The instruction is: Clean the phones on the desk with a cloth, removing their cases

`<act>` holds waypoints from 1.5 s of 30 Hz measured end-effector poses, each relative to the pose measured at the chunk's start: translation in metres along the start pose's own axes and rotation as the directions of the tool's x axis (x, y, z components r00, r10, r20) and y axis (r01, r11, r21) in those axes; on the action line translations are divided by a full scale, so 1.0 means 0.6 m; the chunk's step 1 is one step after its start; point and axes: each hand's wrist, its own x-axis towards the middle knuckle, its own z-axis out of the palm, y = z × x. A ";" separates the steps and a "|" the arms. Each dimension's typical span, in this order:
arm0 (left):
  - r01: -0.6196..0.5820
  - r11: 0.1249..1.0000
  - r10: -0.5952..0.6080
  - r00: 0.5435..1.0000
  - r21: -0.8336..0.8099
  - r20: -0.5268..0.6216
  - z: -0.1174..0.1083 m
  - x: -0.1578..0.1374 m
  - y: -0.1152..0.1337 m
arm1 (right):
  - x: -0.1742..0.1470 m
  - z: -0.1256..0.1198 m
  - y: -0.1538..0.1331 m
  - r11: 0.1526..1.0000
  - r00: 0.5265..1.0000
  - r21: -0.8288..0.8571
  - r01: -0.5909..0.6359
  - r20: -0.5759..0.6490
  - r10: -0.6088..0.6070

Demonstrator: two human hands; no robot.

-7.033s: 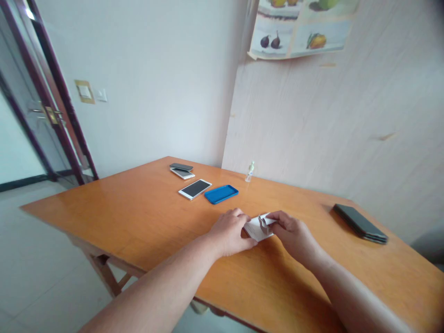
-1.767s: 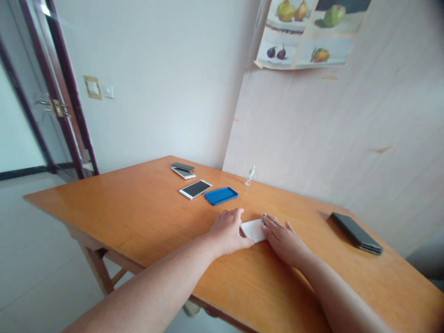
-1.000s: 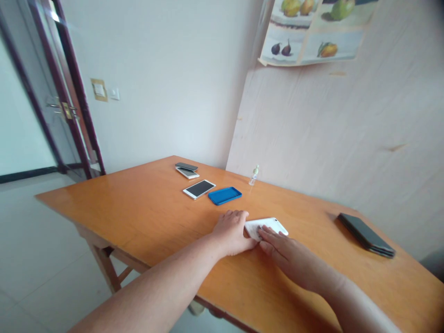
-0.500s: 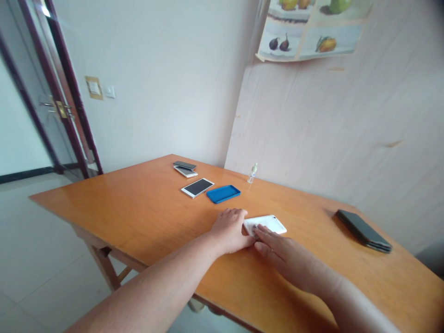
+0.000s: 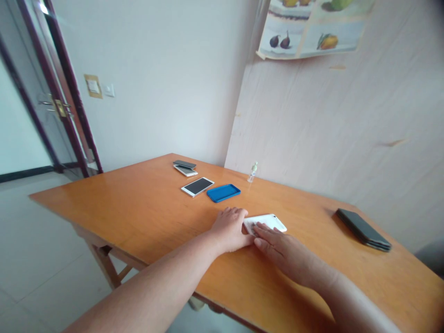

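A white smartphone (image 5: pixel 268 222) lies back up on the wooden table, its small camera at the far right corner. My left hand (image 5: pixel 231 229) is closed around the phone's left end, thumb on the near side and fingers beyond it. Across the lower back of the phone lie the outstretched fingers of my right hand (image 5: pixel 277 247), close together, with the thumb tucked near the left thumb. A greyish patch shows by the right fingertips; I cannot make out what it is. Just beyond my hands sits an open blue phone case (image 5: pixel 224 193).
A white phone with a dark screen (image 5: pixel 197 186) lies left of the case. Farther back, a dark phone (image 5: pixel 184 163) overlaps another white phone (image 5: pixel 185 171). A small clear bottle with a green top (image 5: pixel 253 172) stands near the wall. A dark folded object (image 5: pixel 363 229) lies at the right.
My right fingers have shifted very slightly on the phone's back. My left hand and the phone stay in place, and the view has tilted a little.
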 end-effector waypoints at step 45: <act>0.001 1.000 -0.001 1.000 0.003 0.014 0.000 0.001 -0.003 | 0.025 0.032 0.010 0.991 0.989 0.009 0.133 -0.069 -0.132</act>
